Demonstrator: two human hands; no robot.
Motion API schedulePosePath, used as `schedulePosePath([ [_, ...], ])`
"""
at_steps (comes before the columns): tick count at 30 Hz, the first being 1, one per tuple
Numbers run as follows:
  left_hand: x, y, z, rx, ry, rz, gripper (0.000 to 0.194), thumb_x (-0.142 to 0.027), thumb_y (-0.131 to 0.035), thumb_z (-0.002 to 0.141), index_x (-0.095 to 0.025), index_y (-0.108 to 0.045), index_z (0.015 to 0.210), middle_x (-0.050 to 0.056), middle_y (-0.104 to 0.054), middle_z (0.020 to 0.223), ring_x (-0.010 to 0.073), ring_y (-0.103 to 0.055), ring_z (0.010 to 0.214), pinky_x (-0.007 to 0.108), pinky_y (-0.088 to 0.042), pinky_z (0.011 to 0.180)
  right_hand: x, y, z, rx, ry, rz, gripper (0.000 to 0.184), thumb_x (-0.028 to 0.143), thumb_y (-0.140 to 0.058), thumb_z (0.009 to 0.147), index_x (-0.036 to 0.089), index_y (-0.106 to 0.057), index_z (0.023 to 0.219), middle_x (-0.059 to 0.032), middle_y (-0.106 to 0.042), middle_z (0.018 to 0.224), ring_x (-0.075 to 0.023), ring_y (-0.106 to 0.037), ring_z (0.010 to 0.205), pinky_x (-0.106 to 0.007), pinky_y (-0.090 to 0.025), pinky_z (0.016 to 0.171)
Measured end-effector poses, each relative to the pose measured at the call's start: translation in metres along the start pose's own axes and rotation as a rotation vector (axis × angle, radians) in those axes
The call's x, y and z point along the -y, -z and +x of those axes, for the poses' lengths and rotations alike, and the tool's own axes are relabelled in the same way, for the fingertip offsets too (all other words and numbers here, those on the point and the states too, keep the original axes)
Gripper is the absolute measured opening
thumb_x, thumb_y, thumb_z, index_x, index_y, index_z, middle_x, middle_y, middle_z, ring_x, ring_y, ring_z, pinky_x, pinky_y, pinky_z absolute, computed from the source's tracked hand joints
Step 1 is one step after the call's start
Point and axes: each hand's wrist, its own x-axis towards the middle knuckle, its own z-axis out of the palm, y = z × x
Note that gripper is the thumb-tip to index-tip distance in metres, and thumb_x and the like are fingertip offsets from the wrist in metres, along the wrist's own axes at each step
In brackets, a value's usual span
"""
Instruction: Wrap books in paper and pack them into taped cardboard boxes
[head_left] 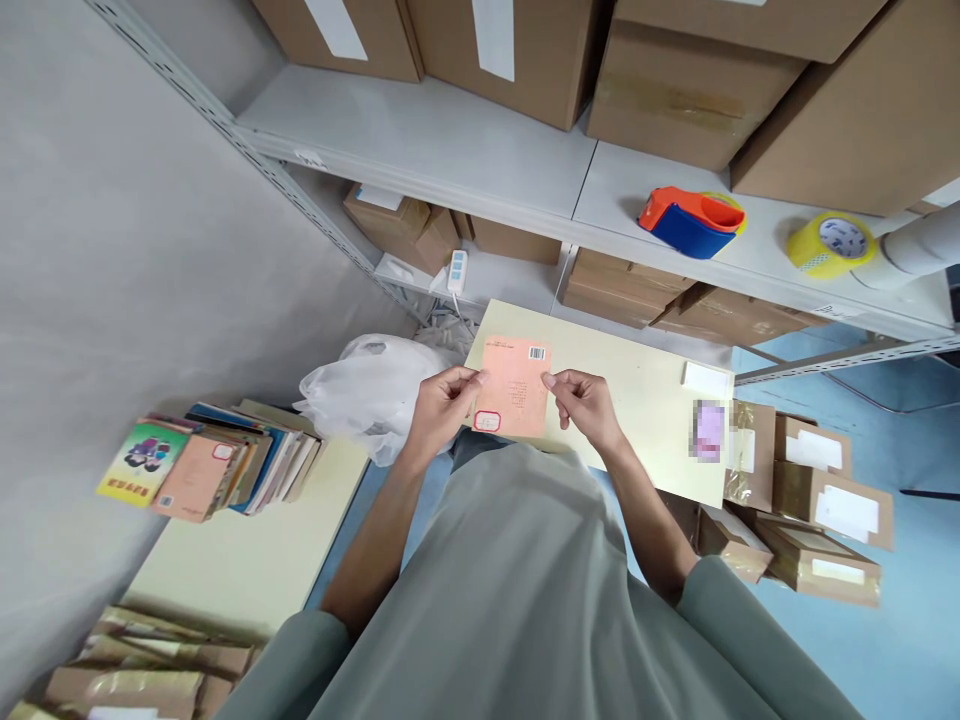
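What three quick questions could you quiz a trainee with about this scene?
1. Multiple choice: What do the left hand and right hand hold between them?
A) a plate
B) a pink book
C) a pen

2. True or false: On the shelf, the tape dispenser sits to the left of the loose tape roll.

3. Fill in the blank: The pile of books lies to the ____ of the left hand.

Key: 1. B; 2. True; 3. left

Barcode point(537, 353), illegible print point(518, 394) on booklet point(504, 372)
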Motion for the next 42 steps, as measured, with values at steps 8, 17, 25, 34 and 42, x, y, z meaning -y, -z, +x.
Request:
schedulePosePath([
  [8,-0.003,-0.001,-0.005,0.019,0.001,-0.011,0.046,-0.066,-0.08,0.092,-0.02,-0.075,0.091,-0.005,-0.056,0.054,0.01,-0.044,0.044,0.024,-0.037,0.046,-0.003,0.001,-0.001,0.031,-0.005,0.046,0.062,0.084,-0.081,0.085,0.022,-0.073,0.082,-0.0008,-0.073,0.065,-0.0128,-0.059,0.043,-0.027,-0.045,0.044],
  [17,-0.002,-0.009,-0.016,-0.097,-0.187,0.201,0.037,-0.058,-0.069,0.103,-0.022,-0.078,0.102,0.006,-0.085,0.099,0.0188,-0.079,0.079,0.027,-0.062,0.069,-0.041,-0.006,0.02,0.043,0.074,0.214,0.051,0.072,-0.09,0.082,0.025,-0.079,0.099,-0.0045,-0.083,0.099,-0.0202,-0.077,0.088,-0.035,-0.064,0.086],
  [25,-0.014,-0.057,-0.045,0.071,-0.599,0.551,0.021,-0.017,-0.062,0.107,-0.029,-0.08,0.106,0.001,-0.087,0.118,0.0191,-0.082,0.1,0.032,-0.064,0.089,-0.079,-0.025,0.04,0.099,-0.001,0.298,0.049,0.065,-0.096,0.073,0.024,-0.079,0.093,-0.0052,-0.084,0.088,-0.0294,-0.08,0.094,-0.048,-0.067,0.094],
  [34,0.076,-0.052,0.001,-0.005,0.002,0.048,0.042,-0.054,-0.077,0.096,-0.021,-0.072,0.121,0.011,-0.085,0.116,0.0237,-0.082,0.101,0.031,-0.065,0.081,-0.133,0.009,0.045,-0.006,-0.187,0.265,0.061,0.066,-0.1,0.063,0.023,-0.08,0.102,-0.0046,-0.087,0.094,-0.0223,-0.079,0.086,-0.043,-0.065,0.095],
  [42,0.176,-0.071,0.004,0.117,0.4,0.16,0.036,-0.024,-0.08,0.08,-0.021,-0.079,0.116,0.009,-0.084,0.099,0.0257,-0.08,0.088,0.037,-0.067,0.081,-0.193,0.021,0.029,-0.091,-0.417,0.028,0.054,0.067,-0.097,0.051,0.024,-0.076,0.076,-0.0034,-0.081,0.072,-0.0271,-0.079,0.077,-0.045,-0.066,0.082],
])
